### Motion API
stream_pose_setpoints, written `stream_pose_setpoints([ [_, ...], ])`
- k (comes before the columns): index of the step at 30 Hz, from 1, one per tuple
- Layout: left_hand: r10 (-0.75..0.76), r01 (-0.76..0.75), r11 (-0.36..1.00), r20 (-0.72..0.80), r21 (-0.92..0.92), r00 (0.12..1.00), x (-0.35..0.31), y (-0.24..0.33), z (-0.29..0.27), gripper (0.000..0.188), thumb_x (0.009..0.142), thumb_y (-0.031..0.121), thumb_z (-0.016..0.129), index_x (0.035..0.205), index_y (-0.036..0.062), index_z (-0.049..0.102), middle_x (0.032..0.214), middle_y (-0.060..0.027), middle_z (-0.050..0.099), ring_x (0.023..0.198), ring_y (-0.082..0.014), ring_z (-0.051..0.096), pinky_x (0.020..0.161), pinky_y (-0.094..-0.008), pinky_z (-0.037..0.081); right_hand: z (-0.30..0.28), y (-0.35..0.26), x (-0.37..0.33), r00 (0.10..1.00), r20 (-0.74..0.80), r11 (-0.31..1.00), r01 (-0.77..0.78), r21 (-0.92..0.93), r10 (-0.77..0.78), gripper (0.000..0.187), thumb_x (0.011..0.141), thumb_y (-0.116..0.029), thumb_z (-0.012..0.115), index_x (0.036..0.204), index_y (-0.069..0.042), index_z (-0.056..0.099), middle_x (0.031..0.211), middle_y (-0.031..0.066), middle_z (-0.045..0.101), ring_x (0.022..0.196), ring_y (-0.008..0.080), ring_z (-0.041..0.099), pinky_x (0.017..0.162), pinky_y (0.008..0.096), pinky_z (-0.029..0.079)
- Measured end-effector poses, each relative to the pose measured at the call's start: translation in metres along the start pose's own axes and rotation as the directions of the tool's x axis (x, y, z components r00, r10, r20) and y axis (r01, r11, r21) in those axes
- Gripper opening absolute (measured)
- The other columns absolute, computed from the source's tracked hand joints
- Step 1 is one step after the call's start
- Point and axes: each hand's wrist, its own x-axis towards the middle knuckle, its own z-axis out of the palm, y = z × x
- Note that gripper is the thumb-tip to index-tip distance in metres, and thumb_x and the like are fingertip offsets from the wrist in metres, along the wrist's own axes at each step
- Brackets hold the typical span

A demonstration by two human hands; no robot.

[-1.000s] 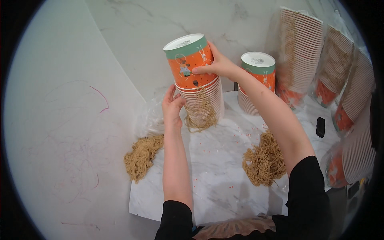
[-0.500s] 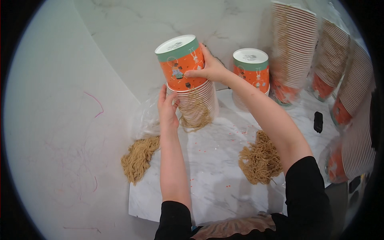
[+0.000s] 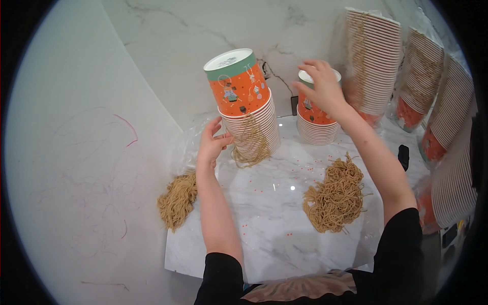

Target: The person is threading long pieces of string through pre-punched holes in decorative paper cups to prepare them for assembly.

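A tall stack of upside-down paper buckets (image 3: 236, 94), orange with a green band and white base, stands on the table, leaning slightly. Tan strings (image 3: 251, 145) hang down the front of its white rims. My left hand (image 3: 211, 144) rests at the lower left side of this stack, fingers apart and seemingly touching the rims. Over a shorter stack of the same buckets (image 3: 316, 113) to the right, my right hand (image 3: 324, 87) reaches with spread fingers. It covers part of that stack's top, and contact there cannot be made out.
Tan yarn bundles lie on the marble-patterned table (image 3: 264, 234): one pile (image 3: 335, 198) at right, another (image 3: 178, 201) by the left edge. Bagged bucket stacks (image 3: 373, 61) line the right side. A black object (image 3: 403, 156) lies near my right forearm. Clear plastic (image 3: 195, 147) sits at left.
My right hand has let go of the tall stack's top bucket and moved right to the shorter stack. My left hand has slid slightly down beside the tall stack.
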Motion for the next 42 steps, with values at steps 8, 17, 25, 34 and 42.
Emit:
stream_pose_setpoints([
  [8, -0.015, 0.031, 0.987, -0.104, 0.157, 0.995, -0.017, 0.019, -0.002, 0.092, 0.087, 0.040, 0.080, 0.158, 0.0068, 0.032, 0.158, -0.0264, 0.034, 0.124, -0.0275, 0.060, 0.094, -0.0373, 0.054, -0.034, 0.024, -0.048, 0.973, 0.066, 0.957, -0.204, -0.208, 0.221, 0.036, 0.084, -0.020, 0.076, 0.116, -0.005, 0.068, 0.122, 0.0103, 0.061, 0.120, 0.0309, 0.054, 0.095, 0.0443, 0.050],
  [17, 0.061, -0.045, 0.981, -0.081, 0.191, 0.995, -0.027, 0.031, -0.009, 0.091, 0.088, 0.046, 0.078, 0.156, 0.0042, 0.035, 0.155, -0.0285, 0.040, 0.121, -0.0274, 0.059, 0.098, -0.0396, 0.049, -0.039, 0.028, -0.033, 0.943, 0.043, 0.943, -0.327, -0.064, 0.330, 0.019, 0.078, -0.007, 0.079, 0.097, -0.006, 0.075, 0.104, 0.0127, 0.064, 0.108, 0.0312, 0.058, 0.090, 0.0413, 0.052],
  [25, 0.073, -0.056, 0.981, -0.086, 0.185, 0.994, -0.033, 0.037, -0.012, 0.086, 0.091, 0.043, 0.076, 0.156, 0.0042, 0.035, 0.155, -0.0268, 0.041, 0.121, -0.0265, 0.059, 0.100, -0.0389, 0.048, -0.036, 0.028, -0.024, 0.930, 0.048, 0.930, -0.366, 0.041, 0.364, 0.015, 0.080, -0.008, 0.078, 0.094, -0.004, 0.076, 0.102, 0.0148, 0.065, 0.104, 0.0327, 0.059, 0.089, 0.0414, 0.051],
  [34, 0.075, -0.060, 0.988, -0.100, 0.145, 0.992, -0.037, 0.042, -0.011, 0.085, 0.091, 0.043, 0.076, 0.156, 0.0048, 0.036, 0.154, -0.0248, 0.043, 0.122, -0.0250, 0.059, 0.100, -0.0387, 0.048, -0.032, 0.045, -0.014, 0.940, -0.041, 0.940, -0.339, 0.031, 0.340, 0.017, 0.080, -0.011, 0.079, 0.095, -0.005, 0.078, 0.100, 0.0155, 0.067, 0.098, 0.0329, 0.062, 0.087, 0.0420, 0.051],
  [42, 0.068, -0.056, 0.988, -0.085, 0.141, 0.994, -0.036, 0.039, -0.017, 0.085, 0.091, 0.045, 0.075, 0.156, 0.0062, 0.036, 0.153, -0.0234, 0.044, 0.122, -0.0248, 0.059, 0.099, -0.0388, 0.048, -0.033, 0.044, -0.003, 0.952, -0.094, 0.955, -0.286, 0.079, 0.293, 0.020, 0.078, -0.015, 0.080, 0.095, -0.006, 0.078, 0.100, 0.0159, 0.068, 0.100, 0.0326, 0.063, 0.090, 0.0411, 0.050],
])
